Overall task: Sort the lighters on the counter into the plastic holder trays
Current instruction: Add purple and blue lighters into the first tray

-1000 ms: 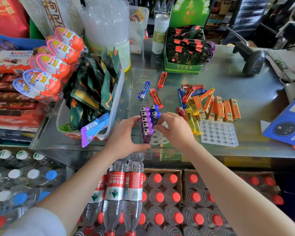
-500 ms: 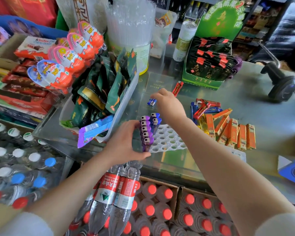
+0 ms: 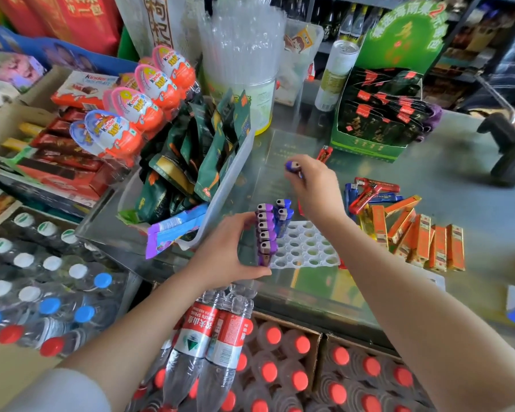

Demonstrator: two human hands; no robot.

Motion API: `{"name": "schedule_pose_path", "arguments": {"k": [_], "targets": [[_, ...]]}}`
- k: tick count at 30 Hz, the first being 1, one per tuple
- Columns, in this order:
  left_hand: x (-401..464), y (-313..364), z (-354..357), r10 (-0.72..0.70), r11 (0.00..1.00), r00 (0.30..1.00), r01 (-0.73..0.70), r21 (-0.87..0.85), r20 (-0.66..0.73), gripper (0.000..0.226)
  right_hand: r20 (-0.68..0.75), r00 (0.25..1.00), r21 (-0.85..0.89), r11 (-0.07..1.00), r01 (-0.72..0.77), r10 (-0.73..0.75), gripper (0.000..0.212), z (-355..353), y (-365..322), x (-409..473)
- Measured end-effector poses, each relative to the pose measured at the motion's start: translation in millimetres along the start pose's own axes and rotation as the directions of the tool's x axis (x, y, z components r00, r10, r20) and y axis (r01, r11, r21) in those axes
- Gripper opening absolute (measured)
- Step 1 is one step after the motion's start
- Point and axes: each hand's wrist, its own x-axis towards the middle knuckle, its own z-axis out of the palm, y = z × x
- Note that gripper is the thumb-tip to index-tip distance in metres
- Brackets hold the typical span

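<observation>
The right hand (image 3: 315,185) has lifted a blue lighter (image 3: 292,167) off the worktop (image 3: 446,162); its grip pinches it above the glass. The left hand (image 3: 232,251) holds the white tray (image 3: 306,251) by its left edge, fingers curled round it. Purple lighters (image 3: 265,230) stand in the tray (blue ones beside them). Orange lighters (image 3: 422,239) lie loose at the right.

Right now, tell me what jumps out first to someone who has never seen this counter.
At the centre, the white holder tray carries a row of purple lighters along its left edge, steadied by the left hand. Just beyond it, the right hand holds a blue lighter above the glass counter. To the right lies a loose heap of orange lighters, and at far left a bright stack of chocolate eggs.
</observation>
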Motion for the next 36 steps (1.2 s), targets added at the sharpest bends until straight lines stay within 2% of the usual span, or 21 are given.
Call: {"name": "schedule_pose_path", "arguments": {"k": [2, 5, 8, 10, 13, 15, 20, 24, 30, 36], "targets": [[0, 3, 0, 0.0, 1.0, 1.0, 0.0, 0.01, -0.005, 0.083, -0.064, 0.972, 0.26, 0.945, -0.2, 0.224, 0.015, -13, -7, -18], [-1, 7, -1, 0.019, 1.0, 0.999, -0.018, 0.012, -0.028, 0.081, -0.016, 0.916, 0.448, 0.822, -0.351, 0.4, 0.005, -24, -12, -47], [-1, 7, 1, 0.038, 0.999, 0.998, -0.036, 0.039, -0.047, 0.081, 0.085, 0.83, 0.583, 0.648, -0.49, 0.551, 0.01, -26, -13, -72], [-1, 5, 4, 0.033, 0.998, 0.998, -0.03, 0.049, -0.05, 0.083, 0.154, 0.796, 0.631, 0.561, -0.536, 0.586, 0.006, -23, -17, -83], [-2, 4, 6, 0.028, 0.998, 0.997, -0.024, 0.055, -0.071, 0.084, 0.195, 0.808, 0.642, 0.55, -0.534, 0.556, 0.015, -17, -24, -93], [-5, 5, 7, 0.02, 0.999, 0.995, -0.015, 0.05, -0.096, 0.085, 0.195, 0.817, 0.627, 0.572, -0.529, 0.542, 0.015, -13, -27, -97], [-13, 9, 10, -0.018, 0.999, 0.992, 0.023, 0.032, -0.128, 0.085, 0.064, 0.876, 0.368, 0.804, -0.467, 0.479, 0.007, -10, -30, -101], [-18, 13, 11, -0.029, 0.999, 0.991, 0.032, 0.021, -0.127, 0.083, 0.036, 0.886, 0.303, 0.84, -0.45, 0.462, 0.011, -9, -31, -100], [-19, 21, 12, -0.029, 0.998, 0.991, 0.035, 0.045, -0.132, 0.081, -0.011, 0.936, 0.13, 0.929, -0.347, 0.352, 0.017, -5, -34, -99], [-19, 26, 14, -0.032, 0.998, 0.988, 0.039, 0.046, -0.152, 0.078, 0.058, 0.98, -0.121, 0.976, -0.183, 0.191, 0.018, 2, -43, -99]]}}
